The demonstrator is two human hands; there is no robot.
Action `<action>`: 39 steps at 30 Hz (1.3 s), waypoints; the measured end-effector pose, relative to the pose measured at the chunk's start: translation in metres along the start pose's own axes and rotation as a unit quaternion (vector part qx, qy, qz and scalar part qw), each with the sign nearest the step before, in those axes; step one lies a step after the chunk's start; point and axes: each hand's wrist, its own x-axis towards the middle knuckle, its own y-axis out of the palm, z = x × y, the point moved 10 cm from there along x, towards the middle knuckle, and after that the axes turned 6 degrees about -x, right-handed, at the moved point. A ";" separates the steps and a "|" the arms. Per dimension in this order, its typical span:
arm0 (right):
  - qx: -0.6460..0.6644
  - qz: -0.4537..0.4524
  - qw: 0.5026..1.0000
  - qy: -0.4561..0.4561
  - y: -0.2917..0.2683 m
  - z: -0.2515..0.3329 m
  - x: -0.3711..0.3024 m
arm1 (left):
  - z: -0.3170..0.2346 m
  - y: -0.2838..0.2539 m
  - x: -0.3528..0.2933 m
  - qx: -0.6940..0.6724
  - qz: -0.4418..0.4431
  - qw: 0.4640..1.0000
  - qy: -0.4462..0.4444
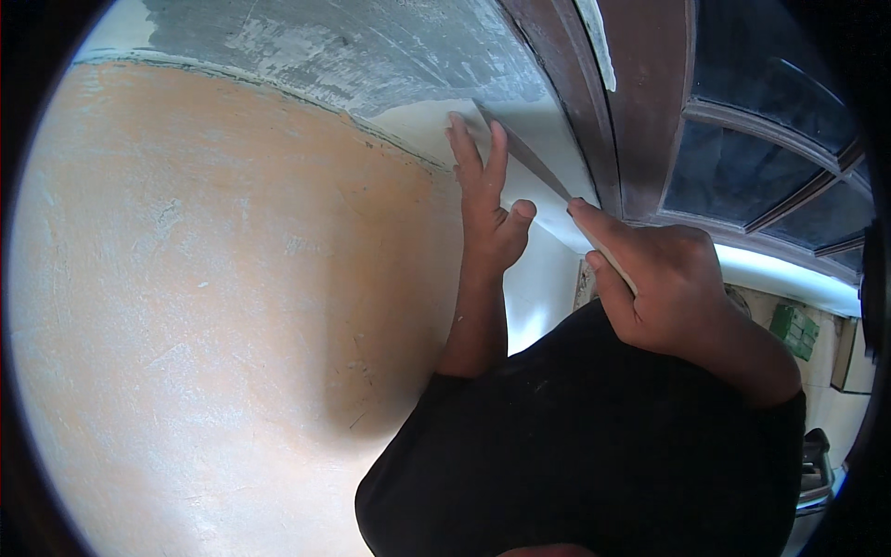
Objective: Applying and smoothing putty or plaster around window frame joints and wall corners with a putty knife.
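Note:
My right hand [659,278] is closed round the pale handle of a long flat-bladed tool [529,160], its index finger stretched along it. The grey metal blade slants up and left, its far end at a white layer [419,123] on the wall. I cannot tell whether it is a scraper or a knife. To the left of the blade, my left hand [487,190] is raised with its fingers apart, the fingertips against or close to the white layer. That layer has an uneven border with a patchy grey wall surface [325,46].
An orange wall [213,232] with pale smears fills the left side, edged by a rough dark line. At right stand a brown wooden frame [650,102] and dark glass panes [752,176]. Lower right, a green block-shaped object [794,331] and a dark container [815,469] lie below.

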 end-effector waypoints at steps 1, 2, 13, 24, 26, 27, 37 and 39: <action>0.005 0.000 1.000 0.005 0.000 -0.001 0.000 | -0.002 -0.004 0.003 -0.022 -0.015 1.000 0.005; 0.004 0.001 1.000 0.007 0.002 -0.001 0.001 | -0.003 -0.007 0.003 -0.046 -0.028 0.999 0.010; -0.010 0.016 1.000 0.003 0.004 -0.002 0.000 | 0.001 -0.008 0.001 -0.048 -0.024 0.998 0.014; -0.014 0.005 1.000 -0.001 0.003 -0.003 0.005 | 0.004 -0.006 -0.002 -0.051 -0.010 0.999 0.008; -0.028 0.009 1.000 -0.007 0.004 -0.001 0.003 | 0.001 -0.009 0.000 -0.033 -0.003 0.999 0.018; -0.021 -0.004 1.000 -0.005 -0.002 -0.001 -0.001 | -0.002 -0.007 0.002 -0.031 -0.001 0.999 0.025; -0.033 0.003 0.999 -0.005 0.000 0.003 0.003 | 0.003 -0.005 0.002 -0.034 0.000 0.999 0.017; -0.036 0.014 0.999 -0.002 0.003 0.006 0.004 | 0.004 -0.008 0.002 -0.054 -0.008 0.998 0.016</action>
